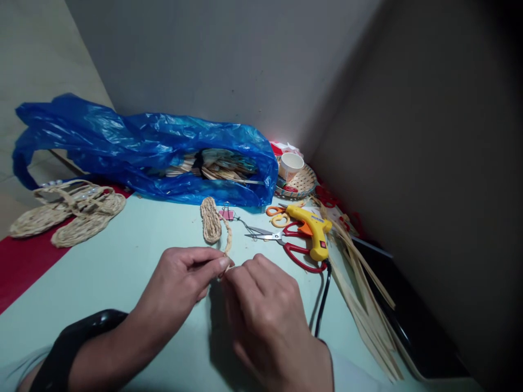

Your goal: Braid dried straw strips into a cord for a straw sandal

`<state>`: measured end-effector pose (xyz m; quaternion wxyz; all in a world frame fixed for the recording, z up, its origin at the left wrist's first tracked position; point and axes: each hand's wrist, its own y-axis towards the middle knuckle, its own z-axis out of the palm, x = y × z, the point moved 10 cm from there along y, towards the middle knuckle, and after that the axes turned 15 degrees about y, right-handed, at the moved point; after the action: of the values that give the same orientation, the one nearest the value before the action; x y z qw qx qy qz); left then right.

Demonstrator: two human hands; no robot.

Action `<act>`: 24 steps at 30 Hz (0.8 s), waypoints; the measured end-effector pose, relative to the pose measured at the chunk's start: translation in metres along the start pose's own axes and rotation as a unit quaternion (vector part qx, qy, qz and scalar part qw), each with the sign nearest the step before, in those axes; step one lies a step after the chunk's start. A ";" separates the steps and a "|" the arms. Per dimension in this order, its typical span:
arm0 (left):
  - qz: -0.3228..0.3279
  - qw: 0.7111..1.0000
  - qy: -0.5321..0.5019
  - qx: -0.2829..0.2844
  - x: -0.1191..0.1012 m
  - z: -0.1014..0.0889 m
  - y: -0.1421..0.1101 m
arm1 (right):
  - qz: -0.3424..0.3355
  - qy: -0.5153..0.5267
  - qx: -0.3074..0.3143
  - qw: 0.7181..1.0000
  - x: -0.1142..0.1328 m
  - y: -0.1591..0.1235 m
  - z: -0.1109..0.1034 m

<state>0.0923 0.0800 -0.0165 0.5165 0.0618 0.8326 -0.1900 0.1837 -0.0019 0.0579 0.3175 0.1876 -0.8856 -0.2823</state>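
Low in the middle of the head view, my left hand (188, 277) pinches a pale braided straw cord (229, 239) between thumb and forefinger. Close against it, my right hand (265, 299) is closed at the same spot on the cord; its fingertips are partly hidden behind the knuckles. Beyond my hands the cord runs up to a small woven straw sole (211, 220) lying on the table. A pink binder clip (226, 214) lies beside that sole. Red-handled scissors (300, 247) lie to the right with their blades slightly apart, pointing left.
A yellow glue gun (314, 228) with a black cable rests by the scissors. Dry straw strips (359, 294) spread along the right edge. Behind lies a blue plastic bag (163, 136) holding more strips. A wicker tray (307, 182) carries a white cup (291, 165). Woven sandals (87, 215) sit left.
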 end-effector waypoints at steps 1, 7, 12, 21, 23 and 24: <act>-0.026 0.999 -0.028 0.010 0.006 0.003 0.000 | -0.038 -0.031 -0.009 0.999 0.008 -0.001 0.002; -0.027 0.996 -0.079 0.027 0.009 0.009 0.000 | -0.160 -0.085 0.001 0.983 0.035 -0.004 0.012; 0.011 0.999 -0.049 0.013 -0.002 -0.002 0.001 | 0.003 0.110 0.054 0.992 0.003 0.008 -0.004; 0.101 0.991 -0.077 0.035 -0.020 -0.001 -0.009 | 0.359 0.574 0.098 0.730 -0.064 -0.002 0.038; 0.104 0.990 -0.082 0.040 -0.020 0.001 -0.013 | 0.362 0.590 0.092 0.716 -0.063 -0.002 0.041; 0.102 0.990 -0.084 0.047 -0.018 0.002 -0.014 | 0.359 0.594 0.089 0.715 -0.062 -0.002 0.041</act>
<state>0.0985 0.0680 0.0023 0.5982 0.1547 0.7654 -0.1800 0.2022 0.0441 0.0022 0.8374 0.0116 -0.5369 0.1022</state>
